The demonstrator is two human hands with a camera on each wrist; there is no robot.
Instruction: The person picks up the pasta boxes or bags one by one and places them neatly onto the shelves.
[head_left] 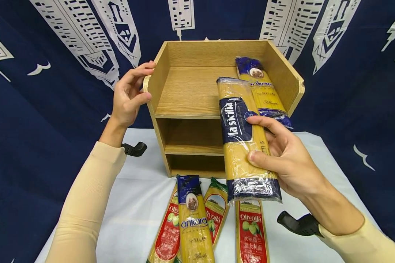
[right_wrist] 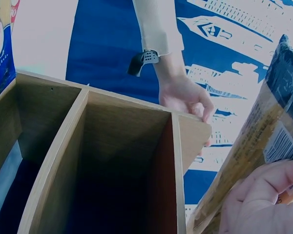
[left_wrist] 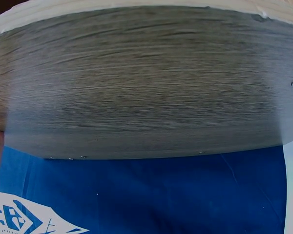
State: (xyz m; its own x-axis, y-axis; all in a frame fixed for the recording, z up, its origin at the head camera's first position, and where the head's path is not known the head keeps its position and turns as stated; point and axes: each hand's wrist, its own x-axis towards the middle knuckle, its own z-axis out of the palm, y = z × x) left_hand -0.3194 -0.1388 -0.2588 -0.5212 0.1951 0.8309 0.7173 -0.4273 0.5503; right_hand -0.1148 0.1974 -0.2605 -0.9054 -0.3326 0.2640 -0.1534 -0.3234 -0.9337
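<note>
Two hands are busy at the wooden shelf [head_left: 191, 95], centre frame. The right hand [head_left: 283, 157] grasps a La Sicilia spaghetti packet [head_left: 241, 142], held in front of the shelf's right side. The left hand [head_left: 130, 95] pinches the shelf's upper left wall. Another packet [head_left: 261, 87] lies on the top tier; four more [head_left: 194, 223] lie on the table [head_left: 135, 212] at the bottom.

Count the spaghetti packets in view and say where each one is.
6. One La Sicilia packet in the right hand; one Ankara packet on the wooden shelf unit's top tier; four packets on the table in front. The lower shelves may hide more.
</note>
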